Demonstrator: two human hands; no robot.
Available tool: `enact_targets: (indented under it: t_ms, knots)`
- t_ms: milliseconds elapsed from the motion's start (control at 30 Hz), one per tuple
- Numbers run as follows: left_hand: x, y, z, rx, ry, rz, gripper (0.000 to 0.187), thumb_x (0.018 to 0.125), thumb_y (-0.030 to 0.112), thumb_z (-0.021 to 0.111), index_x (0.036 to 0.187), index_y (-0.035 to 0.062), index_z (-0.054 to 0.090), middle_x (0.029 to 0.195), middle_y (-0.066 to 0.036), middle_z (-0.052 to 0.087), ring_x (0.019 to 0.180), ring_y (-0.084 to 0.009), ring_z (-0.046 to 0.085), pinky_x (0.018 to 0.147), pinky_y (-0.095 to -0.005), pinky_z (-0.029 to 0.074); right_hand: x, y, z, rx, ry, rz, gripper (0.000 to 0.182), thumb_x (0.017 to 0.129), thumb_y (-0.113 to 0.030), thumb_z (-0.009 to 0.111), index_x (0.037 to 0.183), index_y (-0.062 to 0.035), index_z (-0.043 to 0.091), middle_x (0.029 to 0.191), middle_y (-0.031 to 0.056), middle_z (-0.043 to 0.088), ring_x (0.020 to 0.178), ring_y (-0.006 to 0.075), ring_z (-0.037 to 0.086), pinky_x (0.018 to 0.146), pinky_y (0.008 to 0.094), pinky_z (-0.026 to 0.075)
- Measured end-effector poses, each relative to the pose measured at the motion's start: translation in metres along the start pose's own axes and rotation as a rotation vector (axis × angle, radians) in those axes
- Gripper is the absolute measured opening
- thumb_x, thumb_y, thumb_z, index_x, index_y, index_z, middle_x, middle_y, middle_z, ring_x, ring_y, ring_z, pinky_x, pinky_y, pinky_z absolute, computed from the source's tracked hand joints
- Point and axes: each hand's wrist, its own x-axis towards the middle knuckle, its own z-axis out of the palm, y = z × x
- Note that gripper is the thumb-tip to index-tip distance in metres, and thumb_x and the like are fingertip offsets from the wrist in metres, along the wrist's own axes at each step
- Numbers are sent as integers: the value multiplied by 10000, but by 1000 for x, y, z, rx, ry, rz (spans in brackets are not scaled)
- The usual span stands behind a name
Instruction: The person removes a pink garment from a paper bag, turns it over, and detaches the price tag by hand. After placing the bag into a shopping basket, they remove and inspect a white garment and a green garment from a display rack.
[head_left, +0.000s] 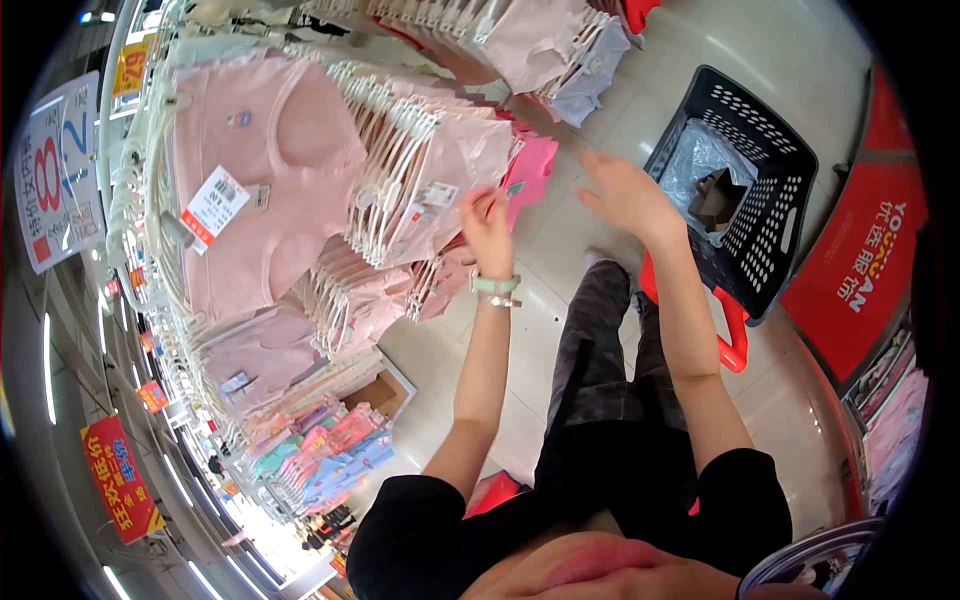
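Note:
My left hand (487,232), with a pale green band and a bracelet at the wrist, has its fingers curled together beside a row of pink underwear (440,165) on white hangers. Whether anything is between those fingertips I cannot make out. Over the aisle my right hand (630,195) is open, fingers stretched toward the rack and nothing in them. It is near a black shopping basket (715,92) with a red handle (735,335). Inside the basket lie clear plastic packaging (700,155) and a brown item. A large pink garment (265,180) with a white price tag (215,208) hangs at the left.
Bright pink pieces (532,175) hang at the row's end. Another hanging rack (530,45) stands beyond the aisle. A red sign panel (850,265) borders the basket's right side. Colourful packs (330,450) hang lower left, near a cardboard box (380,395). Tiled floor (520,350) runs between.

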Motion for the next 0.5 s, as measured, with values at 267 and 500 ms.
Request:
enact_targets:
  t_ms: [267,500]
  knots:
    - [134,29,93,334,7,400,493,686,170,679,1055,-29,420,948,-138,493,901,-222,480,780,-326,393,-44,42,-22,-383,44,161,231,730,-152,554,892,4,497,818,167,574,767,307,579,646,403,452]
    - [197,43,124,827,-101,685,306,690,136,629,904,-58,528,752,-107,571,671,-209,528,638,-317,425,-2,75,-19,-273,162,63,168,716,-89,496,853,-2,537,763,116,603,715,295,607,577,381,466]
